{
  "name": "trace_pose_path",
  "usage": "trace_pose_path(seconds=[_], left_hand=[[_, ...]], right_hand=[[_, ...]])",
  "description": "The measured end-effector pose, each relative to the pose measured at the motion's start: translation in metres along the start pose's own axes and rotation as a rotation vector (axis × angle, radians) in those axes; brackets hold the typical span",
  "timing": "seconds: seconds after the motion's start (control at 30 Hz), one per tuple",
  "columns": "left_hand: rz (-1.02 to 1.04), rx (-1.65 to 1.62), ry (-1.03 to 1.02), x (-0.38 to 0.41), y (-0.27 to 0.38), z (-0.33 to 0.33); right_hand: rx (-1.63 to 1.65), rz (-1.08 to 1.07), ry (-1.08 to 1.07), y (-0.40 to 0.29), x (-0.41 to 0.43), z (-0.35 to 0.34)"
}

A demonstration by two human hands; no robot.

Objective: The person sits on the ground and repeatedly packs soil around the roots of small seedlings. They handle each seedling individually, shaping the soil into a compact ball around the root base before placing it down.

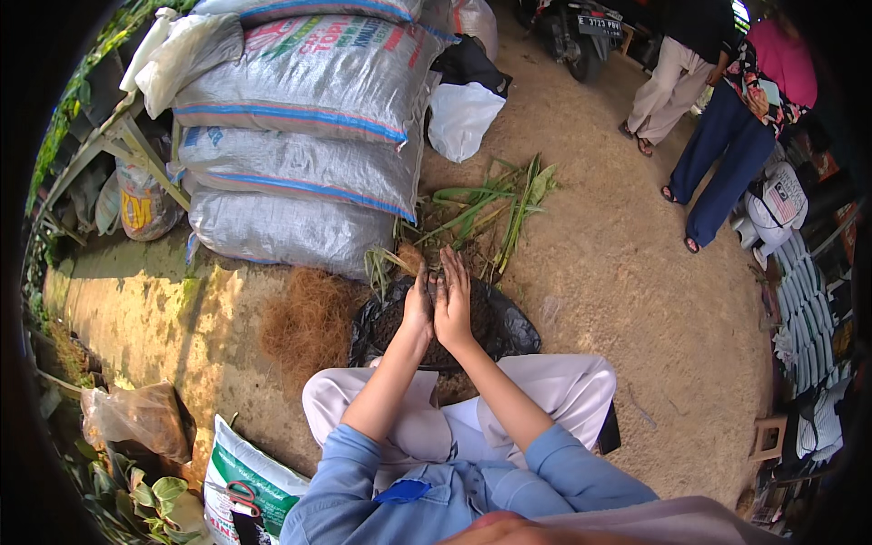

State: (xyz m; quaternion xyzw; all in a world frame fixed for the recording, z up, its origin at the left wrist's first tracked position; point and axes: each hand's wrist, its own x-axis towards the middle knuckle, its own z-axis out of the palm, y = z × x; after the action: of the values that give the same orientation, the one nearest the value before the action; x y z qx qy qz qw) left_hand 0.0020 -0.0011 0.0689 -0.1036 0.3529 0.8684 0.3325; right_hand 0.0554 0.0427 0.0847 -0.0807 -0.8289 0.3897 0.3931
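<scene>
My left hand [418,304] and my right hand [452,293] are cupped close together, with dark soil on the fingers. Something dark shows between the palms, too hidden to tell its shape. Below them is a black plastic bag [521,327], open and holding dark soil [482,320]. Just beyond my left fingertips, a small brown fibrous clump [410,258] lies by a pale, wilted plant stem [385,254]. A heap of brown coir-like fibre [310,320] rests on the ground left of the bag. Long green leaves and stems [514,204] lie beyond the hands.
Stacked silver woven sacks [300,163] stand at the upper left. A white plastic bag [466,119] lies beside them. Red-handled scissors [243,497] rest on a green and white sack [255,470] at the lower left. Two people [722,143] stand at the upper right, near a parked motorcycle [579,41].
</scene>
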Motion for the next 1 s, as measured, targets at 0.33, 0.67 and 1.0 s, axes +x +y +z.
trace_pose_path(seconds=[0.33,0.67,1.0], left_hand=[[0.115,-0.17,-0.319,-0.008,0.007,0.009],[0.039,0.018,0.034,-0.02,0.02,0.026],[-0.075,-0.138,-0.294,-0.001,0.007,-0.01]], right_hand=[[1.102,0.768,0.328,0.006,-0.007,0.02],[-0.079,-0.085,0.003,-0.01,0.007,-0.006],[-0.26,-0.238,-0.137,0.0,0.012,-0.013]])
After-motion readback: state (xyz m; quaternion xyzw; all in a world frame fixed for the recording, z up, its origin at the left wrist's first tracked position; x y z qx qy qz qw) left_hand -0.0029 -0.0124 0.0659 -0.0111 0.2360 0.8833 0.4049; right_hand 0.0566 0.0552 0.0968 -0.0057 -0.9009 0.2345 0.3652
